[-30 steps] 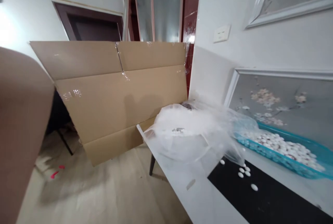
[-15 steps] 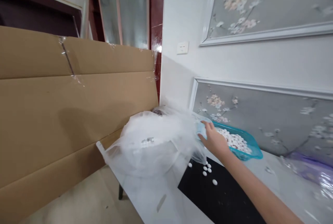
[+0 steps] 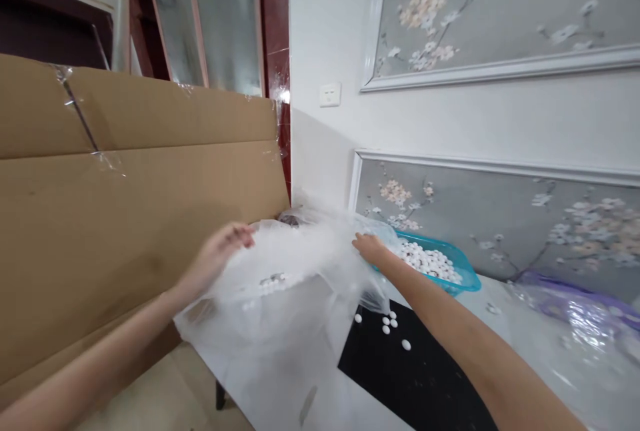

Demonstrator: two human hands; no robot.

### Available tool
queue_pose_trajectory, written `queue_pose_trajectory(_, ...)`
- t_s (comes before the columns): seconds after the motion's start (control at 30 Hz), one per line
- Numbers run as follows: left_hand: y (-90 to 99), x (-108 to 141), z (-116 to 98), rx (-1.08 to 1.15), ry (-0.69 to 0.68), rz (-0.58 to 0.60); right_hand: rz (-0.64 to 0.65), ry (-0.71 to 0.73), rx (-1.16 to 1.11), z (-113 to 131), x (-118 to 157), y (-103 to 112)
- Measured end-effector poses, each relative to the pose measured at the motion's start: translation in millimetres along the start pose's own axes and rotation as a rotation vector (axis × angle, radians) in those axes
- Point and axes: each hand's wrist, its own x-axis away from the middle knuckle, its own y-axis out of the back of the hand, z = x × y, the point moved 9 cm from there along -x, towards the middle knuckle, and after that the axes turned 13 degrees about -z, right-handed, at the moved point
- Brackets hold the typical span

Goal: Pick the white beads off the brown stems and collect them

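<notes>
A clear plastic bag [image 3: 280, 304] lies bunched on the white table, with a small heap of white oval pieces [image 3: 273, 282] inside it. My left hand [image 3: 220, 251] is at the bag's upper rim, with its fingers on the film. My right hand [image 3: 373, 249] grips the film at the far side, close to a turquoise plastic tray [image 3: 463, 277]. That tray is heaped with white oval pieces [image 3: 427, 263]. Several loose pieces [image 3: 390, 323] lie on a black mat [image 3: 400, 377], just below the bag's edge.
A large cardboard sheet [image 3: 125, 184] stands upright along the table's left side. Crumpled purple-tinged plastic [image 3: 580, 317] lies at the right on the white tabletop [image 3: 495, 291]. Framed floral wall panels [image 3: 500, 217] rise behind the tray.
The view has swung right. My right hand came in over the table and now sits further left on the bag, and my left hand has risen to the rim.
</notes>
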Motion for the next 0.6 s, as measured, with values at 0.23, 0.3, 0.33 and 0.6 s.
queue_pose_trajectory(0.23, -13.2, 34.2, -18.8, 0.160, 0.117, 0.181, -0.321, -0.021, -0.042, 22.4, -7.0, 96.8)
queue_pose_trajectory(0.3, 15.1, 21.4, -50.1, 0.168, 0.000, 0.062, -0.423, 0.001, -0.054, 38.0, -3.2, 131.7)
queue_pose_trajectory(0.33, 24.1, 13.4, -63.7, 0.136, -0.056, 0.017, -0.487, 0.027, -0.064, 48.1, -0.2, 150.8)
queue_pose_trajectory(0.6, -3.0, -48.5, -60.6, -0.235, -0.255, -0.225, -0.823, 0.459, -0.111, 151.3, 62.1, 248.5)
